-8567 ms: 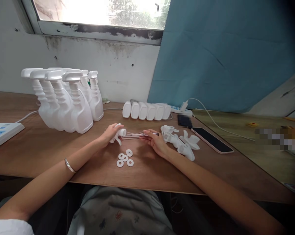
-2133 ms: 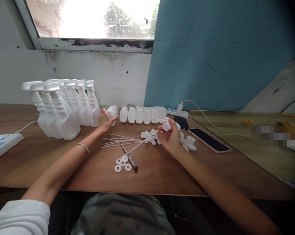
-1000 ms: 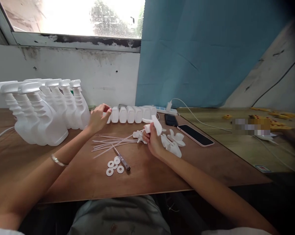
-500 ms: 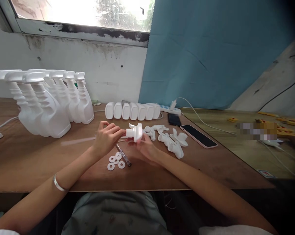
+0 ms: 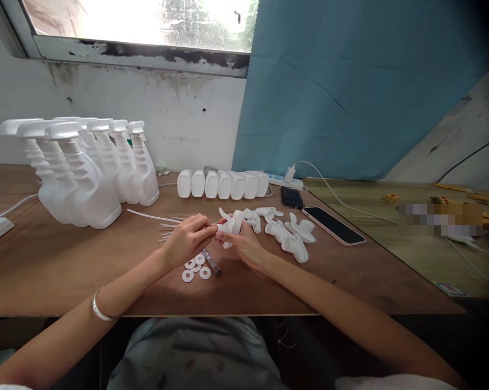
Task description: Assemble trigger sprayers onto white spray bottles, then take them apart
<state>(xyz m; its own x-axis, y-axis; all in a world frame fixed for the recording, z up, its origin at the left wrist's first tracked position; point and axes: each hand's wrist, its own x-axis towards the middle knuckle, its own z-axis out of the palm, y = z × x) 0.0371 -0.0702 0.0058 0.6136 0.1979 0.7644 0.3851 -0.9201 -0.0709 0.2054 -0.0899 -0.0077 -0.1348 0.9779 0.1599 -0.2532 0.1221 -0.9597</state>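
Note:
My right hand [image 5: 247, 246] is wrapped round a white trigger spray head [image 5: 235, 223], its trigger up and its neck toward the left. My left hand [image 5: 192, 237] is closed at the neck end, fingertips touching it. A long thin white dip tube [image 5: 149, 215] runs leftward from behind the left hand; where it meets the head is hidden. More thin tubes [image 5: 165, 234] lie behind that hand. Just below sit several white ring washers [image 5: 188, 276] and a clear pen [image 5: 212, 264]. Loose white spray-head shells [image 5: 295, 248] lie to the right.
White spray bottles [image 5: 100, 203] stand in a group at the left. A row of white bottle-like pieces [image 5: 225, 186] lies along the back. At the right are a phone [image 5: 334, 226], a power strip [image 5: 299, 184] with a cable, and a pixelated dark object [image 5: 292, 197].
Both hands have come closer together round the spray head, which has turned and dropped slightly. My left fingers have moved right onto its neck. The tube, blurred before, now lies higher and sharp.

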